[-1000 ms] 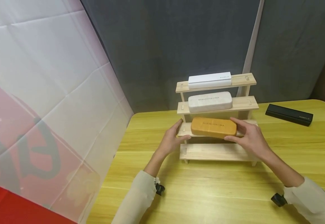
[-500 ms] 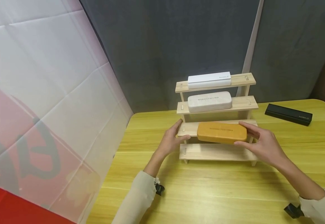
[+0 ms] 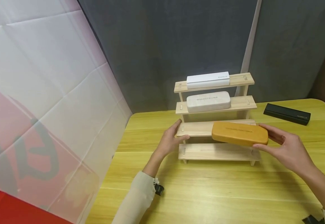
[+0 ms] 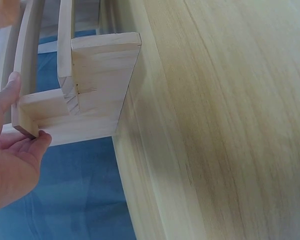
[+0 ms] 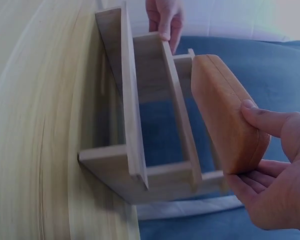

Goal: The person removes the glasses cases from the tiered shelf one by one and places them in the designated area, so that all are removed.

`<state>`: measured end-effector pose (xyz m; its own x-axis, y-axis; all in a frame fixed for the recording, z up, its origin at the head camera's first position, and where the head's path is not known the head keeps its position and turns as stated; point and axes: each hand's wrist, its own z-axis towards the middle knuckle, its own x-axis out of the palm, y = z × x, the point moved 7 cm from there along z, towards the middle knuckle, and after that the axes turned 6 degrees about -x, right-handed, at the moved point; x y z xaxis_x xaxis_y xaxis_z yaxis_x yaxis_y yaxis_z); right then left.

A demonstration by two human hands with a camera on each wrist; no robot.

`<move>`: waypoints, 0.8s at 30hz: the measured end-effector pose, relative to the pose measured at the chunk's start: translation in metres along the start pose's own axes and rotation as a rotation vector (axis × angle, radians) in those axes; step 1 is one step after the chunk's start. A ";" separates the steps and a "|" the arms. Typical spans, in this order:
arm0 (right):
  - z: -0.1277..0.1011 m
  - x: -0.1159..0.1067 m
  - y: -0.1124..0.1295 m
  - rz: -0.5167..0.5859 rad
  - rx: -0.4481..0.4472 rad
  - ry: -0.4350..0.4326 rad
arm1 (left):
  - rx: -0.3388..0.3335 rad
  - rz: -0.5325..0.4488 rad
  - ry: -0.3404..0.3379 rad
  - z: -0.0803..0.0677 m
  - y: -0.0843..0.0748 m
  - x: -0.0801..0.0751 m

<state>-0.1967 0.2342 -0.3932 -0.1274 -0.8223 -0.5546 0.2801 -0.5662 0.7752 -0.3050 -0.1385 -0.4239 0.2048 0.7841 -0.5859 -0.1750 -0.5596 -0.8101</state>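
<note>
A stepped wooden rack (image 3: 218, 152) stands on the yellow table (image 3: 207, 193). My right hand (image 3: 288, 147) grips the right end of an orange glasses case (image 3: 239, 133), held just off the rack's second step toward its right end; the right wrist view shows the orange glasses case (image 5: 225, 110) beside the rack (image 5: 135, 125), thumb on top and fingers below. My left hand (image 3: 173, 138) holds the left end of the second step, thumb and fingers pinching the rack's edge (image 4: 27, 117). A pale grey case (image 3: 208, 101) and a white box (image 3: 208, 80) lie on the upper steps.
A black box (image 3: 286, 114) lies on the table at the far right. A white and red backdrop (image 3: 39, 109) slants along the left. A dark grey curtain (image 3: 165, 46) hangs behind the rack.
My right hand has carried the orange case rightward, off the second step and clear of its right end. The left hand has stayed on the rack's left end.
</note>
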 end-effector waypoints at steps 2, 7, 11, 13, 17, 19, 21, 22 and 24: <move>-0.004 -0.006 -0.005 -0.017 0.035 -0.011 | -0.002 0.002 0.000 0.000 0.000 0.000; -0.011 -0.020 -0.017 -0.033 0.108 -0.035 | -0.019 0.014 -0.003 0.000 0.001 0.000; -0.016 -0.031 -0.025 -0.010 0.126 -0.077 | -0.029 0.021 -0.005 0.000 0.001 -0.001; -0.017 -0.036 -0.029 0.006 0.126 -0.104 | -0.026 0.021 -0.004 0.000 0.000 -0.001; -0.021 -0.045 -0.036 0.035 0.109 -0.159 | -0.005 0.017 -0.003 0.001 -0.002 -0.001; -0.023 -0.048 -0.041 0.040 0.095 -0.184 | 0.004 0.011 0.000 0.001 -0.002 -0.001; -0.025 -0.052 -0.045 0.044 0.082 -0.211 | 0.004 0.012 0.001 0.001 -0.003 -0.001; -0.026 -0.054 -0.048 0.051 0.074 -0.225 | 0.003 0.011 0.003 0.001 -0.003 -0.001; -0.029 -0.058 -0.054 0.070 0.067 -0.248 | 0.000 0.009 0.006 0.001 -0.002 0.000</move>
<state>-0.1766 0.3141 -0.4112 -0.3413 -0.8439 -0.4140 0.2340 -0.5028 0.8321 -0.3057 -0.1372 -0.4217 0.2089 0.7776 -0.5931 -0.1767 -0.5665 -0.8049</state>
